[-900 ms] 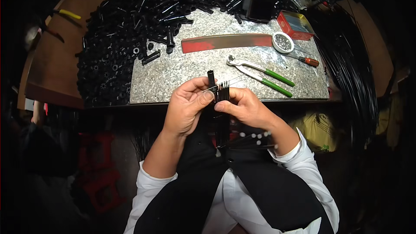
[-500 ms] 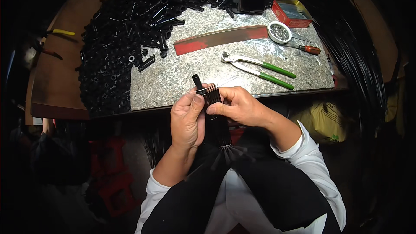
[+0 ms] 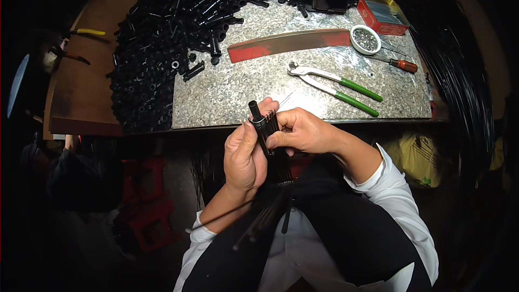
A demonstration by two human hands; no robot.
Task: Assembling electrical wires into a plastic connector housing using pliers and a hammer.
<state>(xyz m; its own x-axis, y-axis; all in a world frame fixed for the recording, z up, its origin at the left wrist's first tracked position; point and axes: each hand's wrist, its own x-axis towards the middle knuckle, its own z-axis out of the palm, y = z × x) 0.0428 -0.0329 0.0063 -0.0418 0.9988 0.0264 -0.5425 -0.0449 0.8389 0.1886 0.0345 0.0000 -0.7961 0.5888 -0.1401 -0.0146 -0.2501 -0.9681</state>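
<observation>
Bright light, its source not visible, falls on the speckled tabletop [image 3: 203, 100], with a washed-out glare patch near its front edge. The hands [image 3: 305, 134] look well lit and fairly crisp, while the trailing ends of the thin black rods [image 3: 263, 219] smear with blur. Small glints dot the black parts [image 3: 157, 48]. The floor [image 3: 178, 176] sinks into shadow; the fisheye rim bends straight edges and darkens to black.

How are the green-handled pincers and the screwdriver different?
The pincers have two green handles; the screwdriver has one orange handle. The pincers look bigger than the screwdriver. The pincers lie lower in the picture than the screwdriver. Both lie on the speckled tabletop, handles toward the right.
</observation>
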